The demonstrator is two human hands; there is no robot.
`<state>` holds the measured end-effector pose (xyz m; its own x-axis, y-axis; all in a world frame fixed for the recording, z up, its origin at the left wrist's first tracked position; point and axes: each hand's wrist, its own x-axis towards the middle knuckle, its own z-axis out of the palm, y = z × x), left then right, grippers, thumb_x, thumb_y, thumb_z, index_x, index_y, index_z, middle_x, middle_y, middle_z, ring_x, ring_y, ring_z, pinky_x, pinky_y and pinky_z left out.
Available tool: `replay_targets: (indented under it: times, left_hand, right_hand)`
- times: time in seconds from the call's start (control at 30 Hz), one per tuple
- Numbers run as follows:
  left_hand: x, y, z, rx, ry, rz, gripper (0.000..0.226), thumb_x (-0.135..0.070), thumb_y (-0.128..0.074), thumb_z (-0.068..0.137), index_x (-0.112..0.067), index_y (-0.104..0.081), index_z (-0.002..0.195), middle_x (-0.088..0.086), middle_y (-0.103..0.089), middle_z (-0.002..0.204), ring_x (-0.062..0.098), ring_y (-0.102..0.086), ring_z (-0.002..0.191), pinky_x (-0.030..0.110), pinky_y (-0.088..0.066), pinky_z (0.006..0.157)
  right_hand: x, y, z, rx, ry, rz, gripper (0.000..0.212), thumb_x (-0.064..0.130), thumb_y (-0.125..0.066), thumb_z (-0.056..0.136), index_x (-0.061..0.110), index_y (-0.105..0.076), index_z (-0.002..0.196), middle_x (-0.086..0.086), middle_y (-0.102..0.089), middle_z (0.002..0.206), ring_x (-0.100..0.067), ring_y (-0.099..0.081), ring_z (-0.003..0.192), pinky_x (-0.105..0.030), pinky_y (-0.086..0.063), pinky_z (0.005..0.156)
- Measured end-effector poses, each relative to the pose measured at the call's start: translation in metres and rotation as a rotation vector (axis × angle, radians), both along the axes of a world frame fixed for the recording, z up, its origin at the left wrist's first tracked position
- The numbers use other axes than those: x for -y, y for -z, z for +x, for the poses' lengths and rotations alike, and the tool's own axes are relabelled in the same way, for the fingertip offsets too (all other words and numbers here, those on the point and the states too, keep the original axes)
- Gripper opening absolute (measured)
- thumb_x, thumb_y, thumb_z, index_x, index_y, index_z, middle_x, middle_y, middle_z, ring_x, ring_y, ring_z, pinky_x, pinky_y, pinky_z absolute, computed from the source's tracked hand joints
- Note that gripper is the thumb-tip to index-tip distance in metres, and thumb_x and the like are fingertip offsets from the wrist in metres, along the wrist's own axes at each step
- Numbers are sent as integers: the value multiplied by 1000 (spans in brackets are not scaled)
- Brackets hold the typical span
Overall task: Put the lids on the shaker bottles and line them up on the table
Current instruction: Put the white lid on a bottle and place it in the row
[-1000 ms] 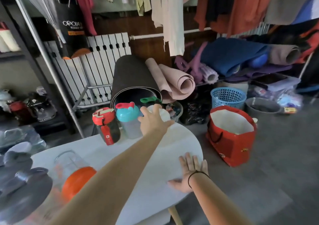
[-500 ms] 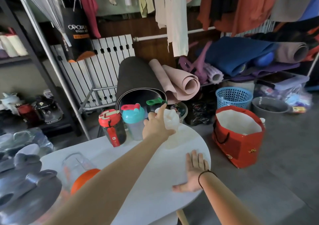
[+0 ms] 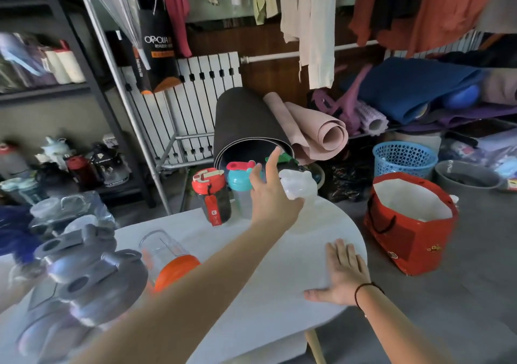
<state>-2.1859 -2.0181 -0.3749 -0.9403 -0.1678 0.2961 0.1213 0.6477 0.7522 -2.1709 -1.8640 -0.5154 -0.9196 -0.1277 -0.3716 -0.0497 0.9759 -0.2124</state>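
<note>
Four lidded shaker bottles stand in a row at the far edge of the white oval table [image 3: 279,293]: a dark bottle with a red lid [image 3: 212,196], a teal-lidded bottle [image 3: 240,180], a green-lidded black bottle [image 3: 286,159] mostly hidden behind my hand, and a clear bottle with a white lid [image 3: 298,186]. My left hand [image 3: 270,196] hovers just left of the white lid, fingers spread, index finger raised, holding nothing. My right hand [image 3: 345,274] lies flat on the table. A clear lidless bottle [image 3: 162,249] leans by an orange lid [image 3: 176,271]. Grey lids [image 3: 84,274] sit close and blurred.
A red paper bag [image 3: 411,229] stands on the floor right of the table. Rolled mats [image 3: 246,123] lean right behind the bottle row. A blue basket [image 3: 404,158] and a grey basin [image 3: 467,176] lie further right. A shelf [image 3: 56,89] with more bottles is at left.
My left hand was closed over the white lid; it has since lifted off and opened its fingers. The white-lidded bottle stays at the right end of the row. My right hand stayed flat.
</note>
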Motion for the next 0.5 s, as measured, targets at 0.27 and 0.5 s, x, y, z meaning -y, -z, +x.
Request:
replay_targets:
  times: [0.27, 0.5]
  left_hand:
    - [76, -163, 80, -38, 102, 1, 70, -19, -74, 79, -35, -39, 138, -6, -46, 130, 9, -50, 108, 14, -44, 73]
    - [181, -176, 148, 575, 375, -573, 50, -37, -70, 82, -53, -48, 124, -24, -47, 132, -7, -48, 111, 27, -34, 104]
  right_hand:
    - [5, -10, 10, -20, 3, 19, 141, 96, -41, 48, 18, 19, 149, -11, 25, 158, -32, 18, 146, -44, 0, 121]
    - [5, -18, 15, -17, -8, 72, 134, 92, -43, 56, 18, 16, 150, -12, 23, 158, -33, 15, 147, -44, -4, 121]
